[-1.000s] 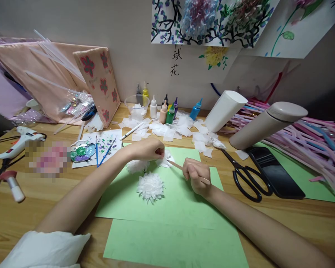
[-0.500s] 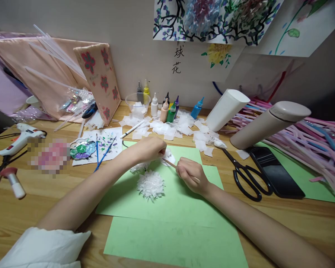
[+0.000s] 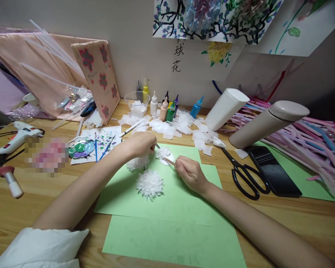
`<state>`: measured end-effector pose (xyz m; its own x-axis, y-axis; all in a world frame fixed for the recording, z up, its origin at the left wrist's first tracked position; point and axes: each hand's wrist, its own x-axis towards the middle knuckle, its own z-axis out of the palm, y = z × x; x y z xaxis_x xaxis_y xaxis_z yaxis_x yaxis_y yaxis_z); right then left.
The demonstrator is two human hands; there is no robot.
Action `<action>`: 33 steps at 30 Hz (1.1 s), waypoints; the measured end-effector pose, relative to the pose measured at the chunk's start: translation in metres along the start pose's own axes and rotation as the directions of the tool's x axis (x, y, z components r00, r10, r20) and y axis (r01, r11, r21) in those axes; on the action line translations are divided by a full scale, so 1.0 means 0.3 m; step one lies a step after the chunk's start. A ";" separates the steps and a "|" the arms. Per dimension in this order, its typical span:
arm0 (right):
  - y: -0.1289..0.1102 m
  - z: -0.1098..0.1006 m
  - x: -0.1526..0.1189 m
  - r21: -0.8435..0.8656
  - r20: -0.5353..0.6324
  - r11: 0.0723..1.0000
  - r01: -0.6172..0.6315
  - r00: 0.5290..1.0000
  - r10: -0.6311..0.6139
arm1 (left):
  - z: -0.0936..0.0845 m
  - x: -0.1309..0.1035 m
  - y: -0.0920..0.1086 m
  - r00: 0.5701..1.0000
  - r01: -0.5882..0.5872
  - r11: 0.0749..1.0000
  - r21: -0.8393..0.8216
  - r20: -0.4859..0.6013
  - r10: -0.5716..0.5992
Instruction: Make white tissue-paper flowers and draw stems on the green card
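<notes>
My left hand (image 3: 145, 144) is closed at the far part of the green paper (image 3: 184, 203), with a thin grey pointed tool (image 3: 157, 146) poking out past its fingers; the hand hides the rest of it. My right hand (image 3: 191, 174) is wrapped round a thin wooden stick (image 3: 171, 161). The stick's tip meets a round white base with ruffled tissue (image 3: 164, 153) on it. Below and left of that lies a fluffy white tissue flower (image 3: 150, 184). Another white tissue flower (image 3: 138, 163) is partly covered by my left forearm.
Cut white tissue squares (image 3: 167, 129) lie behind, among small paint bottles (image 3: 171, 112). Black-handled scissors (image 3: 245, 178), a phone (image 3: 273, 171) and a tumbler (image 3: 268, 124) are at right. A glue gun (image 3: 19, 137), a paint palette (image 3: 82, 148) and brushes (image 3: 106, 148) occupy the left.
My left hand has drawn back a little to the left, uncovering the tissue on the round base and the grey tool tip. The right hand keeps nearly the same place.
</notes>
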<state>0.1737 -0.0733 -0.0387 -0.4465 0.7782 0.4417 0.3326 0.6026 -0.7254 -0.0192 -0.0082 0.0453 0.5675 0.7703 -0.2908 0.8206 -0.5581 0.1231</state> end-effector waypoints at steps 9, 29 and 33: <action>0.002 -0.005 -0.007 -0.038 0.008 0.997 0.072 0.997 -0.072 | 0.022 0.008 0.019 0.998 -0.028 0.999 -0.035 0.046 0.030; -0.011 0.013 -0.004 0.010 -0.111 1.000 -0.022 0.994 0.023 | 0.038 0.025 0.033 1.000 0.013 1.000 0.007 0.025 -0.013; -0.008 0.016 0.004 -0.010 -0.085 0.999 -0.040 0.996 0.039 | 0.039 0.025 0.034 1.000 0.013 1.000 0.001 0.017 -0.013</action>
<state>0.1685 -0.0746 -0.0390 -0.3611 0.8133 0.4563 0.3584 0.5728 -0.7372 -0.0075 -0.0119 0.0332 0.5558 0.7719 -0.3086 0.8277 -0.5485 0.1189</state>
